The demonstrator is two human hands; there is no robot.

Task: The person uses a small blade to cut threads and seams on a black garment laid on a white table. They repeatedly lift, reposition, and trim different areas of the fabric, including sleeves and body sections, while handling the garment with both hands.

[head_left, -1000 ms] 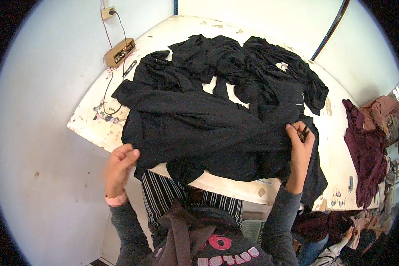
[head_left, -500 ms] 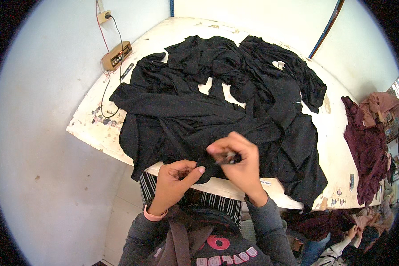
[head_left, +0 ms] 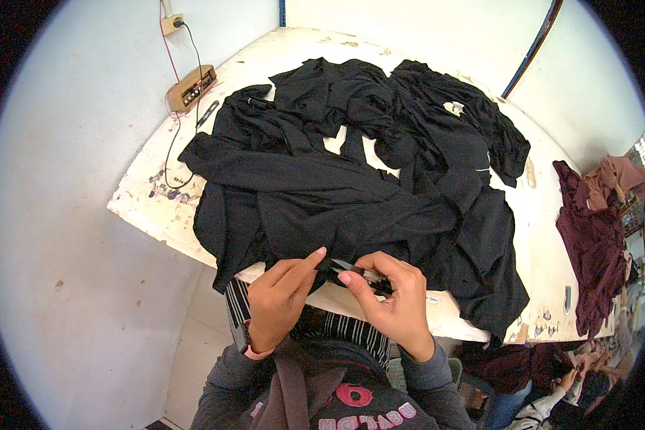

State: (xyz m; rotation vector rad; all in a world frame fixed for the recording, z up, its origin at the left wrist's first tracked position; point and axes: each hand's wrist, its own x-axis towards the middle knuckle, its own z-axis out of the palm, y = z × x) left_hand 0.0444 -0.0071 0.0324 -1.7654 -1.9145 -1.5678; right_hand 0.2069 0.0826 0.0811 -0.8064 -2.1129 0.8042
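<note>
A large black garment (head_left: 322,186) lies crumpled across the table, its near edge at the front rim. My left hand (head_left: 283,290) is closed on that near edge, index finger stretched along the cloth and thumb hidden. Close by on the right, my right hand (head_left: 398,297) grips small thread snips (head_left: 347,266) with dark handles. Their bright blades point left, at the cloth beside my left fingertips. I cannot tell whether the blades touch the fabric.
The worn white table (head_left: 147,190) meets a wall on the left. A wooden box with wires (head_left: 192,87) and a dark slim tool (head_left: 208,113) sit at the far left. Maroon cloth (head_left: 588,236) hangs over the right end. Another person's hand (head_left: 568,378) shows at lower right.
My right hand has come down and turned, bringing the snips' blades toward the cloth edge. My left hand has rolled over, its index finger now stretched out across the fabric.
</note>
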